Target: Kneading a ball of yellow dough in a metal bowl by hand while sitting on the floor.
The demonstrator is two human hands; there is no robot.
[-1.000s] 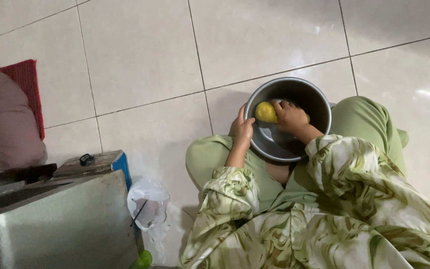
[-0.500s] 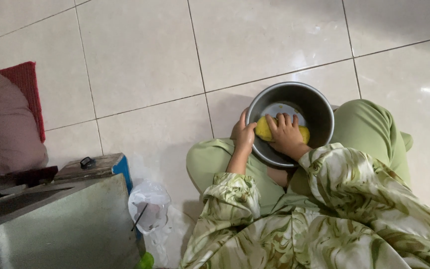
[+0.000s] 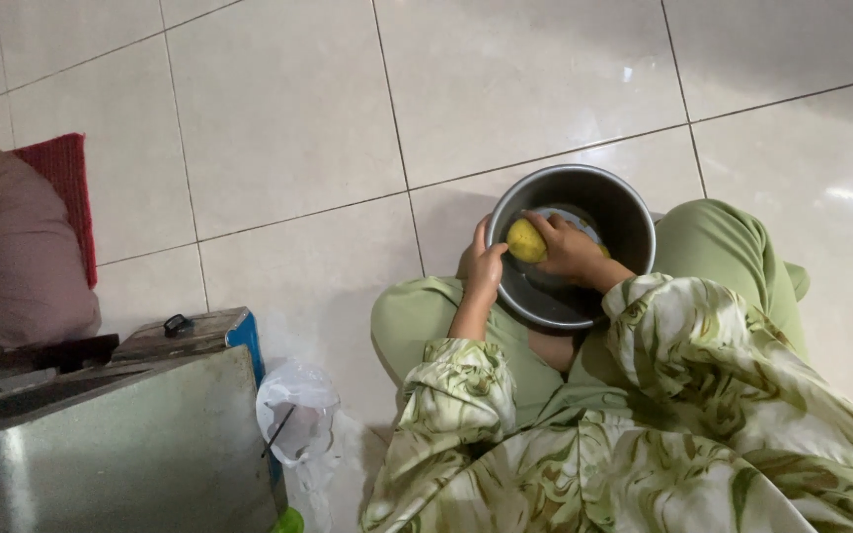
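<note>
A round grey metal pot stands on the tiled floor between my knees. My right hand is inside it, closed over a yellow sponge-like object pressed against the pot's left inner wall. My left hand grips the pot's left rim from outside. Both arms wear green patterned sleeves. A pale patch, partly hidden by my right hand, shows at the pot's bottom.
A metal box-like appliance with a blue edge stands at the lower left. A clear plastic bag lies beside it. A pinkish cushion and a red mat sit at the left edge. Pale floor tiles stretch ahead.
My right hand slid the yellow object from the pot's upper left rim down and around the inner wall. The left hand stayed on the rim. The view shifted slightly.
</note>
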